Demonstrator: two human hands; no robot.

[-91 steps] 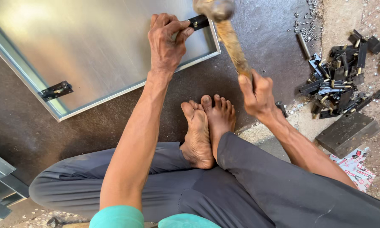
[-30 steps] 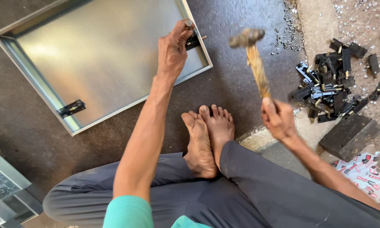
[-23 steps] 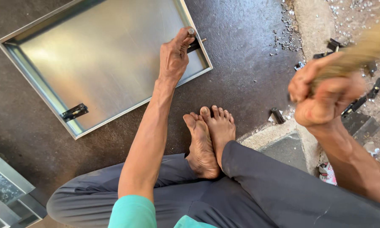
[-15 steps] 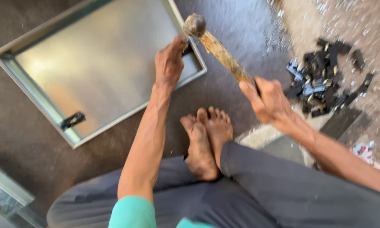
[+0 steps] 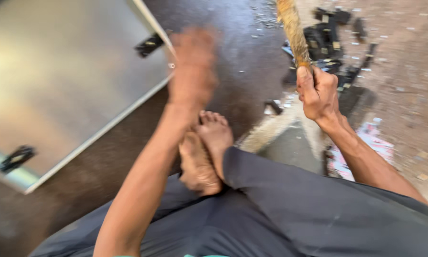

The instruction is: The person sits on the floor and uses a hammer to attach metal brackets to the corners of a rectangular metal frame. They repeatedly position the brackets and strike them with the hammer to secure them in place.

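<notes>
Hammer handle (image 5: pixel 294 33) — rough pale wood — rises toward twelve o'clock, right hand (image 5: pixel 318 93) fingers wrapped tight. Left hand (image 5: pixel 192 66), blurred — finger state unclear — beside flat, shiny metal panel (image 5: pixel 57 81).

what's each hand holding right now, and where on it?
Right hand grips the wooden hammer handle at its lower end. Left hand is blurred; no hold can be told.

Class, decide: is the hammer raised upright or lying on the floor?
Raised. The right hand grips its wooden handle, which points up out of frame; the hammer head is not visible.
</notes>
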